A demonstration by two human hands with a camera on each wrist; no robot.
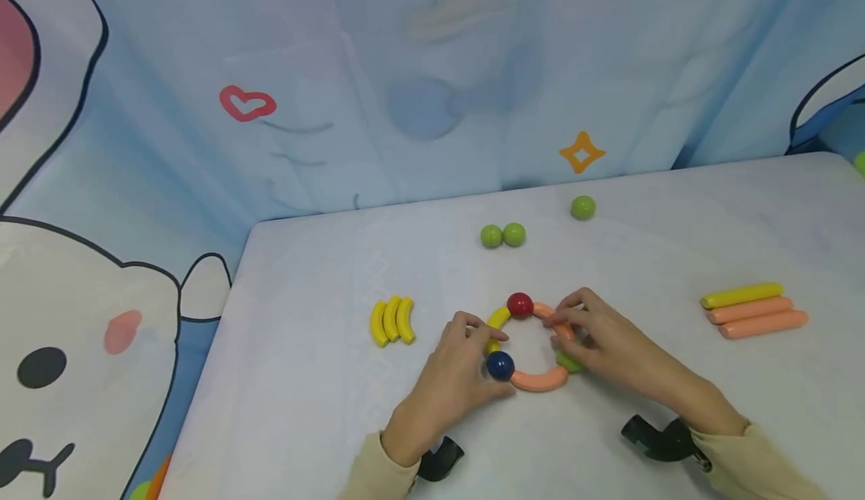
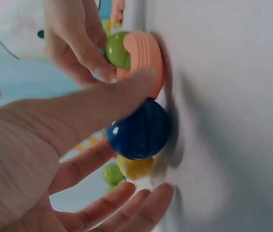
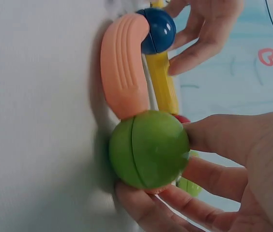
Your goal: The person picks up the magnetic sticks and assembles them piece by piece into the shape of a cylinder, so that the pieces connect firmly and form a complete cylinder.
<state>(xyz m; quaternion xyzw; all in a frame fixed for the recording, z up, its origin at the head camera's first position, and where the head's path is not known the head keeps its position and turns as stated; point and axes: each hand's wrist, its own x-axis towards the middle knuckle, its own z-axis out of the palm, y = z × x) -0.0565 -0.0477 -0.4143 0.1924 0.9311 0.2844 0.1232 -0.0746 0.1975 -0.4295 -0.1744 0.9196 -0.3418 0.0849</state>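
Observation:
On the white table lies a ring of toy pieces: a red ball [image 1: 520, 305], a blue ball [image 1: 501, 365], a green ball [image 3: 148, 150], curved yellow sticks [image 1: 499, 317] and curved orange sticks [image 1: 540, 381]. At the ring's left, my left hand [image 1: 456, 365] holds the blue ball between thumb and fingers, the thumb also over the end of the lower orange stick. Across from it, my right hand [image 1: 601, 342] grips the green ball, with fingertips at the upper-right orange stick. Part of the green ball is hidden behind that hand in the head view.
Several short curved yellow sticks [image 1: 391, 320] lie to the left. Two green balls [image 1: 503, 236] and a single green ball [image 1: 583, 207] sit toward the back. At the right are a straight yellow stick [image 1: 742, 295] and two straight orange sticks [image 1: 757, 317]. A printed curtain [image 1: 419, 147] hangs behind.

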